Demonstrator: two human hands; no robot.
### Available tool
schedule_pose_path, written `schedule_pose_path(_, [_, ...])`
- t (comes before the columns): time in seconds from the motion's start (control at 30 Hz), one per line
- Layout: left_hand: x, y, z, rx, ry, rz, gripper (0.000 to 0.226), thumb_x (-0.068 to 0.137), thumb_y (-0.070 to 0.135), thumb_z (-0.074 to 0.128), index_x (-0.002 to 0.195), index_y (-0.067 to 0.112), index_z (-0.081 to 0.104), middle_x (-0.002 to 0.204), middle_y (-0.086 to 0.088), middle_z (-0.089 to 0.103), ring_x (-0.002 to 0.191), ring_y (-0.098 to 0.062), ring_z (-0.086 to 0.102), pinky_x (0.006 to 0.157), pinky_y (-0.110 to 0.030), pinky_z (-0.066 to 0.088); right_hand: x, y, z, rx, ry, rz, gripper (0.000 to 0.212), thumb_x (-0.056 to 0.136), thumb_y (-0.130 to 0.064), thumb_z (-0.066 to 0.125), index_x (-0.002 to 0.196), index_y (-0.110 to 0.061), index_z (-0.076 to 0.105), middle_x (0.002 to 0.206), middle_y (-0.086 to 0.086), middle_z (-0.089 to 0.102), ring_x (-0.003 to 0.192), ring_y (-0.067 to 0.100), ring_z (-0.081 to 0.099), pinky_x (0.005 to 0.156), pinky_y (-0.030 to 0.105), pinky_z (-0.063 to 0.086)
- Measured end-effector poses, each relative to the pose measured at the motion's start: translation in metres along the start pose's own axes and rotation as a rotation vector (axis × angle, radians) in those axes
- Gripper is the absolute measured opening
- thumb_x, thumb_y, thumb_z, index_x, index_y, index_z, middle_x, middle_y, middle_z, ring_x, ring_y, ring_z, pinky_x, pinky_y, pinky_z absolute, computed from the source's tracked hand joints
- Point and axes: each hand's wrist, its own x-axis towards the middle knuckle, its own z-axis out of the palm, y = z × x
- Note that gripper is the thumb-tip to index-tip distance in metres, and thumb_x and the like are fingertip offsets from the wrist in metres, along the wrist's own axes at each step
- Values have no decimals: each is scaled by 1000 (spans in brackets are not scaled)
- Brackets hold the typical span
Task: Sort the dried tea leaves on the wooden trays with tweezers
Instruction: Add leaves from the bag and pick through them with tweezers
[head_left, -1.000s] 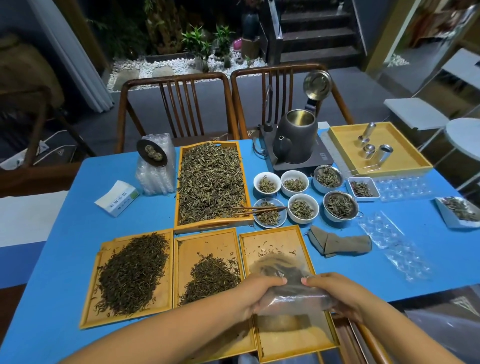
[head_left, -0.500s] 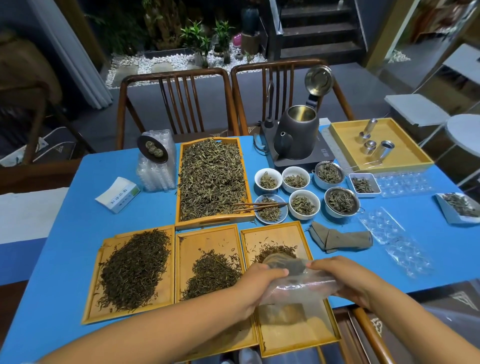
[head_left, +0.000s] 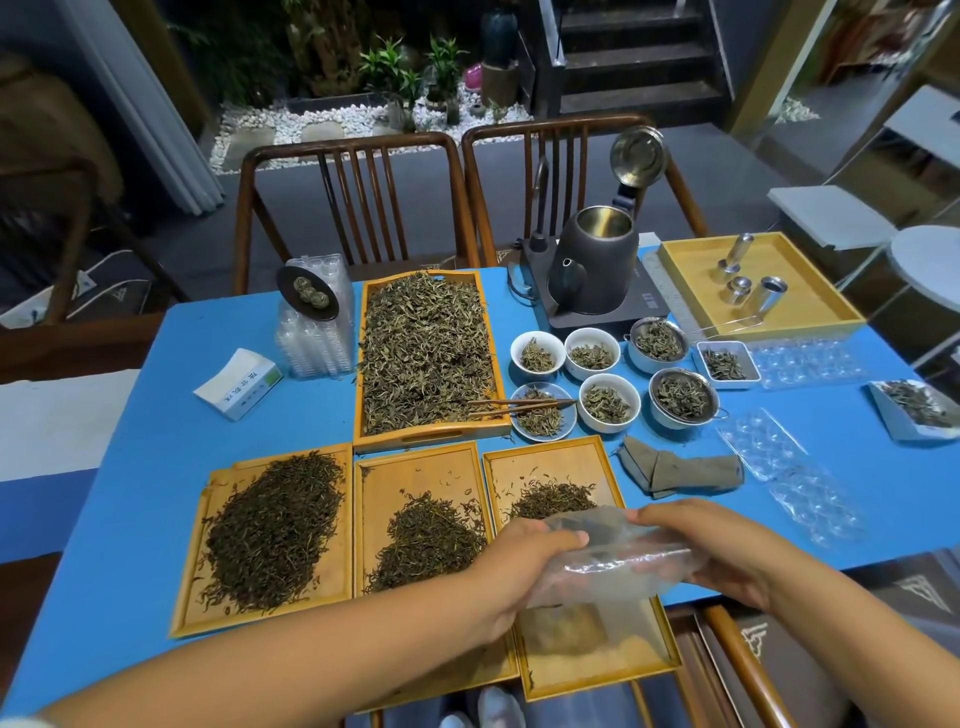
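Both hands hold a clear plastic bag (head_left: 613, 558) over the near right wooden tray (head_left: 550, 462). My left hand (head_left: 519, 566) grips its left side and my right hand (head_left: 706, 551) grips its right side. A small pile of dark tea leaves (head_left: 550, 499) lies on that tray just beyond the bag. The middle tray (head_left: 415, 467) and the left tray (head_left: 192, 603) each carry a heap of dark leaves. Behind them a long tray (head_left: 431, 434) is full of greenish leaves. Wooden tweezers (head_left: 519, 405) rest across its right edge and a blue saucer.
Several white bowls (head_left: 592, 353) and metal strainers (head_left: 680, 397) with tea stand right of the long tray. A folded grey cloth (head_left: 680, 470), clear blister sheets (head_left: 789, 478), a dark kettle (head_left: 592, 270), a yellow tray (head_left: 696, 291) with metal tubes and a white box (head_left: 239, 384) are also on the blue table (head_left: 156, 467).
Dark leaves have come out of the bag onto the near right tray. The bag now looks almost empty, and both hands keep hold of it in about the same place.
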Motion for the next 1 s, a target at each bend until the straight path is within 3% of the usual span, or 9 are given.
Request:
schedule_pose_path(0.1, [-5,1,1,-15,-17,9,34,80,22,71,104,5,54,84,-8,65,74,-21,63,76,-34,52,-5,-1,0,3,-9,-1,23,84,-20,65,97,-2,70,87,18,70,68,21,66,57,26,53])
schedule_pose_path(0.27, [-11,3,0,-19,-22,14,42,79,24,72,111,5,52,89,-9,66,72,-19,64,75,-32,53,-14,-3,1,45,-15,-9,17,85,-15,63,90,-1,71,83,18,72,62,20,69,46,21,50])
schedule_pose_path(0.37, [-13,4,-1,-21,-33,20,45,78,27,73,112,6,52,94,-10,68,78,-22,65,84,-37,53,-16,-4,1,29,-5,-10,19,84,-15,64,94,-1,69,85,18,72,64,20,69,46,21,49])
schedule_pose_path(0.53, [-15,6,-2,-53,-48,14,40,79,28,73,108,8,54,89,-7,70,71,-16,67,68,-25,54,-17,-6,3,30,27,-6,21,84,-14,64,99,1,67,88,19,72,66,21,69,45,21,49])
schedule_pose_path(0.73, [-18,4,-3,-55,-27,6,53,79,29,73,120,3,51,101,-14,68,77,-20,66,74,-29,53,-17,-4,6,26,38,5,26,83,-14,65,103,2,63,86,20,71,64,22,69,46,22,50])
schedule_pose_path(0.87, [-17,5,-4,-44,-4,26,44,78,28,73,110,8,51,100,-12,67,78,-20,65,76,-32,54,-17,-4,5,28,28,2,25,84,-14,64,103,2,64,92,23,70,69,25,69,49,24,52])
schedule_pose_path(1.0, [-17,8,-6,-63,12,38,46,77,23,74,113,8,50,109,-13,65,76,-18,67,60,-25,55,-15,-3,2,31,29,4,24,84,-13,63,104,1,62,103,28,67,74,28,68,54,29,55])
